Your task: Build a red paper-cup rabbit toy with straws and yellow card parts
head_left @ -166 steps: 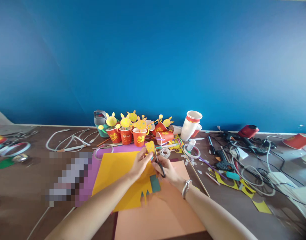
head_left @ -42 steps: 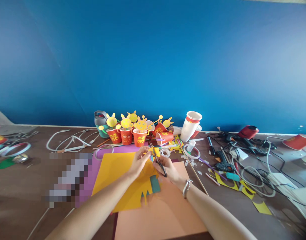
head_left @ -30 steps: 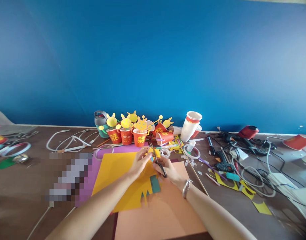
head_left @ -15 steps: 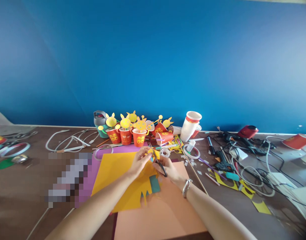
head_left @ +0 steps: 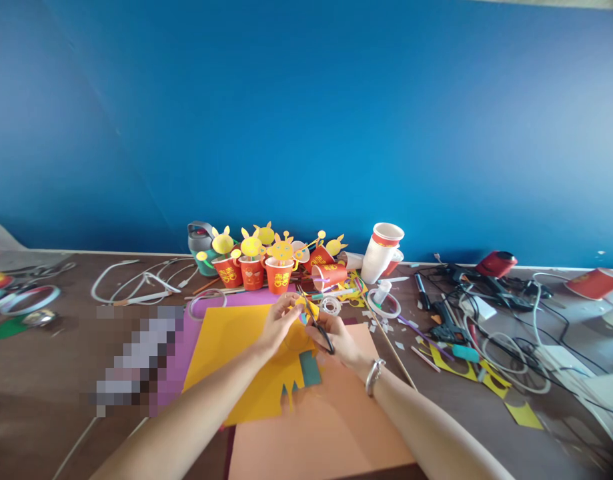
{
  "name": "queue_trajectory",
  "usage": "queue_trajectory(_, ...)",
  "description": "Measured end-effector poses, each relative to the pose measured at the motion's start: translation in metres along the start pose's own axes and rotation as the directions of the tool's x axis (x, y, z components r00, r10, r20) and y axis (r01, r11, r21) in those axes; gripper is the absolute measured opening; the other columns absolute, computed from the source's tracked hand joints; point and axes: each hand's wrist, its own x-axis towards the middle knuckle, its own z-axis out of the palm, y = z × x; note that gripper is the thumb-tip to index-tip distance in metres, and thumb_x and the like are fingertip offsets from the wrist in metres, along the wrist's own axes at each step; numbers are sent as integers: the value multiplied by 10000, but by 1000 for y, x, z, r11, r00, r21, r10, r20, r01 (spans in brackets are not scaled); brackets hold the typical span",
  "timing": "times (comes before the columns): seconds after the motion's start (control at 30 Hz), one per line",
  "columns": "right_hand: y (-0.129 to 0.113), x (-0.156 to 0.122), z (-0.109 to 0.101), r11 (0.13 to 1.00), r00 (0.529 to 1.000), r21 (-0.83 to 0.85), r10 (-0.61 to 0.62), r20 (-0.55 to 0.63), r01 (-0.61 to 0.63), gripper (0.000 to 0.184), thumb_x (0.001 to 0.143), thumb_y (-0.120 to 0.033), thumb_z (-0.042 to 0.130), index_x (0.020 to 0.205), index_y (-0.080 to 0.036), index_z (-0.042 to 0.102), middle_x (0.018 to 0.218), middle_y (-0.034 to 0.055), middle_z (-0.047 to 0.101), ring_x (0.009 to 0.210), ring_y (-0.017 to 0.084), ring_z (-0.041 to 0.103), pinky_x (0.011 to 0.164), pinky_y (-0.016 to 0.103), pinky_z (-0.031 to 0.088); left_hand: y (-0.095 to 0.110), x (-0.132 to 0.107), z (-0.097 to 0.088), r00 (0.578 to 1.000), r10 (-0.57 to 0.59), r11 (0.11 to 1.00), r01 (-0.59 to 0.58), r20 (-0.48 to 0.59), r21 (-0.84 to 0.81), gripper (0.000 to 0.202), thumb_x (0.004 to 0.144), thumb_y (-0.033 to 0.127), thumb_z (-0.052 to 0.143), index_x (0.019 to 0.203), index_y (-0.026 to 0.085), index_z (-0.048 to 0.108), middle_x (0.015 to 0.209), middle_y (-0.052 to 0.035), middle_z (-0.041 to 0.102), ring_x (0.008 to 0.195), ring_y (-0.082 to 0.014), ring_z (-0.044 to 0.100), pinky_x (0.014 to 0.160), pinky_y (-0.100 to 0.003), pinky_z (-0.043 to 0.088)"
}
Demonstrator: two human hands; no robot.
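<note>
1. Small yellow paper cut-out (head_left: 307,305), head view: pinched in L hand (head_left: 281,325) fingertips, held above orange-yellow card sheet (head_left: 226,347) on brown tabletop (head_left: 61,360).
2. R hand (head_left: 339,335) closed round black-handled scissors (head_left: 320,328), just right of cut-out; blades run up-left into it.

Head camera looks forward, down over table (head_left: 56,347).

left hand (head_left: 281,325): pinches yellow paper piece (head_left: 306,307) | right hand (head_left: 336,335): grips scissors (head_left: 317,323)
</note>
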Motion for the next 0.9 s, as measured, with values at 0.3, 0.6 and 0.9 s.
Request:
queue_trajectory(0.3, -3, -1, 2, 1000, 1000, -4, -2, -1, 2, 275, 713, -348, 750, 748, -160, 552, 469, -93, 423, 377, 39, 339, 370, 181, 259, 1, 0, 0, 1000, 14, 1000, -13, -10, 12, 317, 733, 444, 693, 601, 180, 578, 867, -43, 575, 841, -194, 525, 739, -292, 423)
queue_trajectory(0.6, -9, -2, 6, 999, 998, 18, 38, 48, -39, 353, 703, -431, 750, 827, -176, 541, 533, -74, 487, 359, 56, 402, 341, 186, 313, 1, 0, -1, 998, 31, 997, -34, 47, 66, 261, 730, 430, 700, 642, 188, 656, 923, -67, 574, 914, -229, 526, 796, -325, 425)
queue_trajectory(0.9, -9, -2, 4, 1000, 1000, -4, 4, 25, -4, 346, 716, -447, 742, 783, -159, 562, 502, -72, 462, 394, 51, 365, 368, 186, 252, 1, 0, -1, 999, 8, 996, -11, 35, 88, 260, 734, 414, 677, 619, 188, 622, 927, -62, 580, 914, -225, 531, 773, -319, 412)
